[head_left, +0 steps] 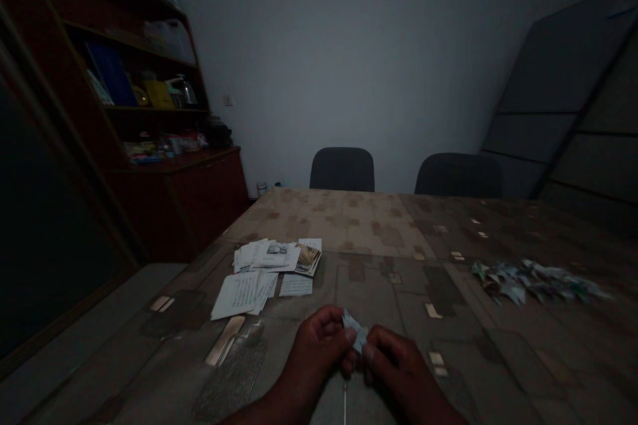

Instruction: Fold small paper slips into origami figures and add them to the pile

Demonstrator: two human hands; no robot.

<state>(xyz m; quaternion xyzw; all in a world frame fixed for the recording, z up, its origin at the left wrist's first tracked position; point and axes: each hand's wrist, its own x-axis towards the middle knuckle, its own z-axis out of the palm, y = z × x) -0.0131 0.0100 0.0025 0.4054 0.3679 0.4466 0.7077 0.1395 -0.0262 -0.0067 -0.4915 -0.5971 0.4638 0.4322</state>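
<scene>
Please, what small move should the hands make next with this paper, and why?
Probably pinch the crease of the small folded paper tighter, since the left hand and right hand both grip it, and it looks unfinished beside the folded pieces piled on the right.

Bare left hand (319, 344) and right hand (396, 362), forearms (279, 406) uncovered

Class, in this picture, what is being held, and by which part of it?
A folded piece of pale paper, pinched from both sides at its lower part by the left hand and the right hand.
</scene>
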